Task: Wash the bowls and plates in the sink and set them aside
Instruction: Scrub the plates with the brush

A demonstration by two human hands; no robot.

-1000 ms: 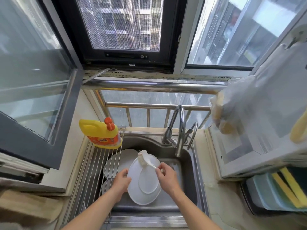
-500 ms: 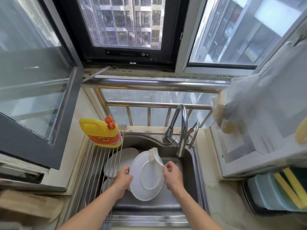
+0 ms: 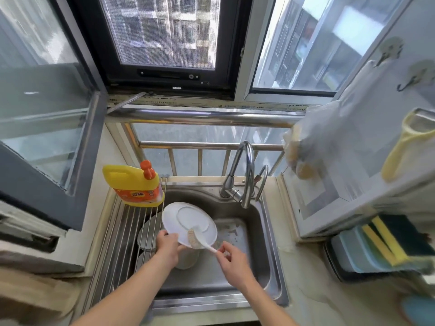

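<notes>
A white plate (image 3: 186, 220) is tilted over the steel sink (image 3: 263, 250), its underside with the foot ring facing me. My left hand (image 3: 167, 245) grips the plate's near edge. My right hand (image 3: 231, 258) holds the white handle of a dish brush (image 3: 196, 241), whose bristles press on the plate's lower rim. More white dishes (image 3: 147, 236) lie under the rack's bars in the sink's left part, and a bowl (image 3: 187, 257) sits below the plate, partly hidden.
A yellow detergent bottle (image 3: 134, 184) stands on the roll-up steel rack (image 3: 117, 238) left of the sink. The curved faucet (image 3: 244, 177) rises at the back right. Sponges in a tray (image 3: 386, 245) sit on the right counter. A plastic bag (image 3: 329, 142) hangs right.
The plate has swung up and to the left, tilting away. The brush has dropped from the plate's top edge to its lower rim, and my right hand has moved down and right.
</notes>
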